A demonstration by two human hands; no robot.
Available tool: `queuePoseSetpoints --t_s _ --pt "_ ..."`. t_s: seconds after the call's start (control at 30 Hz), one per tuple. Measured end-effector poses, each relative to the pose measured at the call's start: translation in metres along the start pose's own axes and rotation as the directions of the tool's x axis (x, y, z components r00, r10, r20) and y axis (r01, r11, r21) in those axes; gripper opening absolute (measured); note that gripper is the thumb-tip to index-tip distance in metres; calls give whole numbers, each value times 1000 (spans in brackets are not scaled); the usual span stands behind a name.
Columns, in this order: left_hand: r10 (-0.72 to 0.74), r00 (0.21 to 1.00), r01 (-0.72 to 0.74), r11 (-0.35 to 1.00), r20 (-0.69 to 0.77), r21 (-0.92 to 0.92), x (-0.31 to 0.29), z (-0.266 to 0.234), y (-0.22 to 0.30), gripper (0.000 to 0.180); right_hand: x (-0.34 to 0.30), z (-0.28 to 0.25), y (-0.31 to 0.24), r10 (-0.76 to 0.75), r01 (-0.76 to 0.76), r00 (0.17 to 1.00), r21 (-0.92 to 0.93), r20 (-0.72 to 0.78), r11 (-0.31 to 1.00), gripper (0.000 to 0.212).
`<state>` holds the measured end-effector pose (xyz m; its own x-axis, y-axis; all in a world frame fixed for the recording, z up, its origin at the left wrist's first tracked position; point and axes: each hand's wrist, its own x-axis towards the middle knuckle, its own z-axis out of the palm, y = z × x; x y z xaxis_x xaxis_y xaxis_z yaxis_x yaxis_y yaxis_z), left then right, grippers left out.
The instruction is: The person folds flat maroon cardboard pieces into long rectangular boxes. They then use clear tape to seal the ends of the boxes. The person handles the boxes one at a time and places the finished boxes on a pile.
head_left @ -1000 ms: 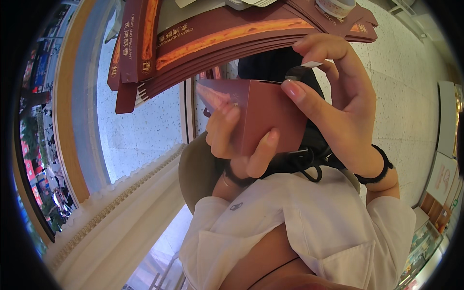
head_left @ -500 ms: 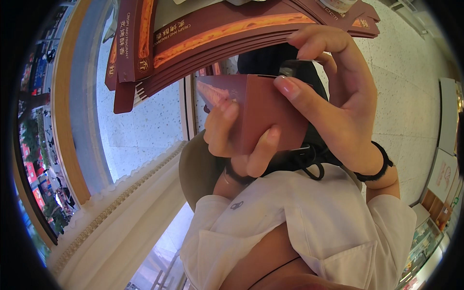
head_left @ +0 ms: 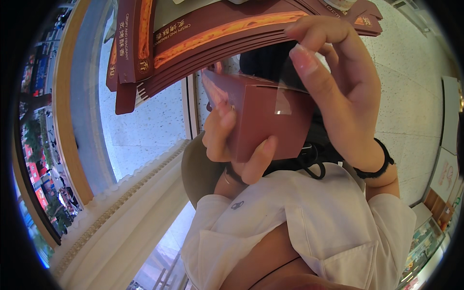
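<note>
My left hand (head_left: 227,137) wraps round a maroon folded cardboard box (head_left: 263,123), thumb on its near face and fingers at its left side. A strip of clear tape (head_left: 284,102) lies with its lower end on that face. The strip runs upward over the box's far edge towards the fingertips of my right hand (head_left: 333,72). The thumb and forefinger of that hand are drawn close together at the tape's upper end, above and right of the box. Exactly how they meet the tape is hard to make out.
Beyond my hands lies a stack of flat maroon cartons (head_left: 227,41) printed with orange food sticks. A round clear container (head_left: 340,4) stands on it at the right. On the left are a white curtain (head_left: 121,217) and a wood-framed window (head_left: 72,121). Speckled flooring (head_left: 401,96) spreads right.
My right thumb has come off the box face and moved up and right. The tape's lower end now shows on the box. My left hand and the box have shifted slightly down.
</note>
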<state>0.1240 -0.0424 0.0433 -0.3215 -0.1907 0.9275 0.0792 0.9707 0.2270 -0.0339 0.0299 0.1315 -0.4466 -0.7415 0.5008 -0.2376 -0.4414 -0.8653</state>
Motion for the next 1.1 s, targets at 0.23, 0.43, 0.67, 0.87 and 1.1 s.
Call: queuePoseSetpoints --t_s 0.23,0.43,0.67,0.87,1.1 --pt "197 976 -176 966 97 -190 -1 -17 -21 58 6 4 0 47 -50 998 -87 -40 995 10" --pt "238 962 -200 946 131 -254 -1 -21 -26 58 4 3 -30 77 -75 993 -27 84 997 11" --pt "262 952 -206 931 156 -302 0 -25 -27 57 -10 17 -24 103 -99 991 46 -87 994 12" --pt "256 951 -192 929 175 -316 -5 -28 -28 57 -6 4 -27 168 -168 986 27 12 985 14" --pt "241 956 -182 935 168 -306 -3 -26 -31 57 -7 1 -35 159 -159 987 4 26 987 21"
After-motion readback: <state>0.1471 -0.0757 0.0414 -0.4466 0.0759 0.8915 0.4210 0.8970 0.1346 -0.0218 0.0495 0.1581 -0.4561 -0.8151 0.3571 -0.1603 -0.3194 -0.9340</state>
